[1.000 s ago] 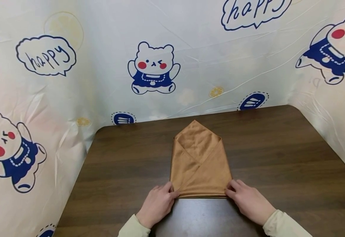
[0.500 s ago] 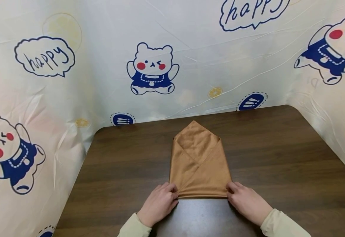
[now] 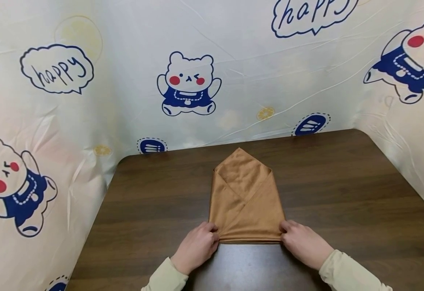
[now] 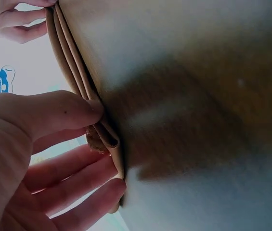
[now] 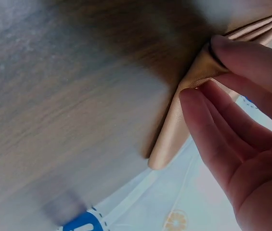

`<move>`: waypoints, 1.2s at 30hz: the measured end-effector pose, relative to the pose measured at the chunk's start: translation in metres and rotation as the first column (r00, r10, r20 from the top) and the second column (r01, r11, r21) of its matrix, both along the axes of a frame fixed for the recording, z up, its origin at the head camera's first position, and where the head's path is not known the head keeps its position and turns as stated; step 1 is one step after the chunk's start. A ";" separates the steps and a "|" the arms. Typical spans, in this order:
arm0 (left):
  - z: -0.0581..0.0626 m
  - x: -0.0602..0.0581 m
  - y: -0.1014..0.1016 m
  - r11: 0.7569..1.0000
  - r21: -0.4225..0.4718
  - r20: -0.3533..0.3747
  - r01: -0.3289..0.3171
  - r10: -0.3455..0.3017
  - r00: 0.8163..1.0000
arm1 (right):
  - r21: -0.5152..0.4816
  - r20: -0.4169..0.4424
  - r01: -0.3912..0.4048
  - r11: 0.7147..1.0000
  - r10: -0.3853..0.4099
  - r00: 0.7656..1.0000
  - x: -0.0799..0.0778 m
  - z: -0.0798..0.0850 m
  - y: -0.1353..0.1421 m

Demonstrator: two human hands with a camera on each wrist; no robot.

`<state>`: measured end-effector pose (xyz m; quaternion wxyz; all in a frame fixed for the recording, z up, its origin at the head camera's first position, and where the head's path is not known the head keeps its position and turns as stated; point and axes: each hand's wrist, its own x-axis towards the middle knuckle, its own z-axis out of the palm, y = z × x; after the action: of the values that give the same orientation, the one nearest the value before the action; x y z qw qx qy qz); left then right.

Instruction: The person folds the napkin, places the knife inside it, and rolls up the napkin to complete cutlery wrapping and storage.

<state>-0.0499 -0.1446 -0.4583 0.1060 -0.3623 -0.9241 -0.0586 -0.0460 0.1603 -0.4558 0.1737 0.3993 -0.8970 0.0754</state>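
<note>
**Both hands pinching the near corners of a folded cloth**

Brown cloth [image 3: 246,206] lies right of centre in the lower half of the frame, on the dark wooden table [image 3: 153,198]. Pointed flap at the top, straight edge at the bottom.

Compared with one second ago: cloth has the same shape and practically the same place. The change is in my fingers. Then, the thumb and finger of each hand showed apart at the corners; now they look bunched together, and my right hand [image 3: 305,243] sits a touch farther out to the right. My left hand [image 3: 196,247] has barely shifted.

Grip: left thumb and fingers pinch the stacked folds at the cloth's lower left corner; right thumb and fingers pinch the lower right corner, where the cloth bends up beside the thumb.

Hard to make out: my fingertips in the head view, tucked in at the corners. Number of layers unclear; the left wrist view shows several, edge-on and dim. Cannot tell whether the gripped edge is lifted off the table. Each wrist view cuts off the opposite hand at an upper corner. Both pale sleeves [image 3: 350,273] run off the bottom. On the printed sheet [image 3: 132,81], the upper right bear [image 3: 412,60] and speech bubble [image 3: 315,18] are cropped.
</note>
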 end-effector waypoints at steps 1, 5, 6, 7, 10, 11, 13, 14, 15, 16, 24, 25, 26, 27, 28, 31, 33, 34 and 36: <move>0.000 -0.001 0.000 1.000 0.001 -0.005 0.000 0.000 1.000 | 0.002 0.000 0.004 1.000 -0.004 1.000 0.000 0.000 0.000; 0.000 -0.003 0.000 1.000 0.008 -0.021 0.001 -0.001 1.000 | 0.009 0.021 0.029 1.000 -0.029 0.999 -0.002 -0.002 -0.002; 0.000 -0.003 0.000 1.000 0.009 -0.024 0.001 -0.001 1.000 | 0.009 0.027 0.033 0.999 -0.033 0.999 -0.002 -0.003 -0.002; 0.000 -0.003 0.000 1.000 0.011 -0.026 0.001 -0.001 1.000 | 0.009 0.030 0.035 0.999 -0.035 0.999 -0.002 -0.003 -0.003; 0.000 -0.003 0.000 1.000 0.012 -0.026 -0.002 0.003 1.000 | 0.005 0.029 0.037 0.999 -0.037 0.999 -0.002 -0.004 -0.003; 0.000 -0.003 0.000 1.000 0.011 -0.024 -0.003 0.003 1.000 | 0.003 0.028 0.037 0.999 -0.037 0.999 -0.002 -0.004 -0.003; -0.001 -0.003 -0.001 1.000 0.012 -0.024 -0.004 0.004 1.000 | 0.001 0.030 0.035 0.999 -0.035 0.999 -0.003 -0.005 -0.004; -0.001 -0.003 -0.001 1.000 0.012 -0.024 -0.005 0.005 1.000 | 0.002 0.032 0.034 0.999 -0.034 0.999 -0.003 -0.005 -0.004; -0.001 -0.003 -0.001 1.000 0.014 -0.026 -0.006 0.006 1.000 | 0.004 0.033 0.034 0.999 -0.034 0.999 -0.003 -0.005 -0.004; -0.001 -0.003 -0.001 1.000 0.015 -0.028 -0.008 0.008 1.000 | 0.006 0.034 0.033 0.999 -0.033 0.999 -0.003 -0.005 -0.004; 0.000 0.002 0.001 0.998 -0.010 -0.072 -0.061 0.060 0.996 | 0.018 0.028 0.036 0.999 -0.036 0.999 -0.001 -0.008 -0.004; 0.000 0.003 0.001 0.998 -0.008 -0.074 -0.064 0.063 0.995 | 0.021 0.026 0.037 0.999 -0.038 0.999 0.000 -0.008 -0.004; 0.001 0.004 0.002 0.998 -0.006 -0.074 -0.065 0.064 0.995 | 0.029 0.023 0.037 0.999 -0.038 0.999 0.001 -0.008 -0.005; 0.001 0.004 0.002 0.998 -0.004 -0.076 -0.068 0.068 0.995 | 0.037 0.022 0.037 0.999 -0.038 0.999 0.001 -0.007 -0.005; 0.000 0.005 0.002 0.997 -0.002 -0.074 -0.071 0.071 0.995 | 0.046 0.020 0.037 0.998 -0.038 0.999 0.002 -0.007 -0.005; 0.000 0.006 0.003 0.997 -0.004 -0.076 -0.080 0.080 0.994 | 0.071 0.018 0.038 0.997 -0.040 0.999 0.003 -0.005 -0.006; -0.001 0.007 0.004 0.996 -0.009 -0.083 -0.088 0.087 0.993 | 0.085 0.014 0.041 0.996 -0.043 0.999 0.004 -0.005 -0.006; 0.000 0.007 0.004 0.996 -0.013 -0.090 -0.087 0.085 0.992 | 0.089 0.011 0.043 0.995 -0.044 0.999 0.004 -0.004 -0.007; 0.000 0.008 0.005 0.996 -0.029 -0.113 -0.081 0.077 0.991 | 0.096 0.010 0.050 0.994 -0.052 0.999 0.004 -0.004 -0.007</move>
<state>-0.0416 -0.1395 -0.4578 0.1537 -0.3297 -0.9313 -0.0187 -0.0422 0.1528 -0.4601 0.1509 0.3837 -0.9106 0.0304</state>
